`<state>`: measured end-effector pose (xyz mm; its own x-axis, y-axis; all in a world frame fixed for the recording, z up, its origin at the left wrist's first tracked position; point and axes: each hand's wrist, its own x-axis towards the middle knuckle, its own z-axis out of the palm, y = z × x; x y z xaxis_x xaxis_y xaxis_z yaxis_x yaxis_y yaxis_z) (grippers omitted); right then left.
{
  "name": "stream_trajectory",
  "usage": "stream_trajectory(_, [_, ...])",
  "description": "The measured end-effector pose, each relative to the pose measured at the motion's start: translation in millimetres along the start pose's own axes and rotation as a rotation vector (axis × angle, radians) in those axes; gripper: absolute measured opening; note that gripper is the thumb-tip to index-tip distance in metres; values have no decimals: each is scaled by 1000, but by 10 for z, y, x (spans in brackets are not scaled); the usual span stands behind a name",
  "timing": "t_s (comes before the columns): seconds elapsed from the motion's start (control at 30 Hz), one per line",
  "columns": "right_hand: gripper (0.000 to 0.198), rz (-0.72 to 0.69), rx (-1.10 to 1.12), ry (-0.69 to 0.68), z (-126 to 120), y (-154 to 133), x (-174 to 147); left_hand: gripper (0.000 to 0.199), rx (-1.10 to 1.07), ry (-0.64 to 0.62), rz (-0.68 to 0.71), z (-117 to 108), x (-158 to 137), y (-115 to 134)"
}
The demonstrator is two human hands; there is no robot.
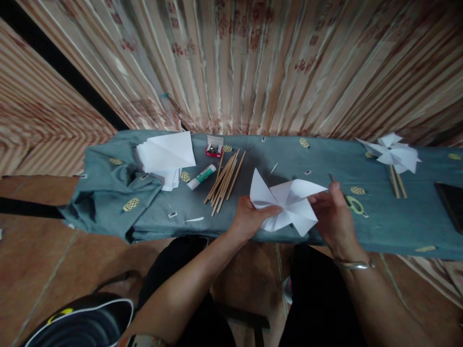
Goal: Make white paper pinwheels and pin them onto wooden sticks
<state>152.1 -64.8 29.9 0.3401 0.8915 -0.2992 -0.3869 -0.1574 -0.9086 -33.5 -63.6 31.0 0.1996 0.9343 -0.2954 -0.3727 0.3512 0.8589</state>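
Note:
A white paper pinwheel (289, 205) with folded blades is held up over the front of the cloth-covered table. My left hand (251, 217) grips it from the left, the thumb pressed near its centre. At its right blade is my right hand (334, 217), fingers curled and partly behind the paper, the blade's tip between thumb and fingers. Scissors with light green handles (355, 205) lie just beyond my right hand, which hides part of them. Left of the pinwheel, several wooden sticks (226, 183) lie in a loose pile.
A glue stick (201, 177) and a small red box of metal bits (214, 147) lie near white paper sheets (168, 152). At right, another pinwheel (392, 153) rests by two sticks (398, 182). A dark flat object (450, 205) sits at the right edge. Curtains (231, 72) hang behind.

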Motion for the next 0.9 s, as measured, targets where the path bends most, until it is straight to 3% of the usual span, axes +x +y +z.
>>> stream_trajectory(0.13, [53, -12, 61, 8, 46, -36, 79, 27, -44, 5, 11, -45, -5, 10])
stream_trajectory(0.27, [36, -89, -140, -1, 135, 85, 107, 27, -93, 21, 35, -124, 13, 84])
stream_trajectory(0.5, [34, -170, -399, -40, 381, 472, 198, 28, -135, 150, 106, -360, 71, 359])
stream_trajectory(0.73, [23, -358, -571, -107, 742, 582, 329, 30, -226, 458, 452, -950, 190, 809])
stream_trajectory(0.83, [15, -496, -670, -208, 1057, 491, 406, 37, -262, 522, 559, -1144, 170, 937])
stream_trajectory(0.9, [19, -774, -917, -356, 1342, 402, 495, 42, -276, 549, 580, -1221, 149, 989])
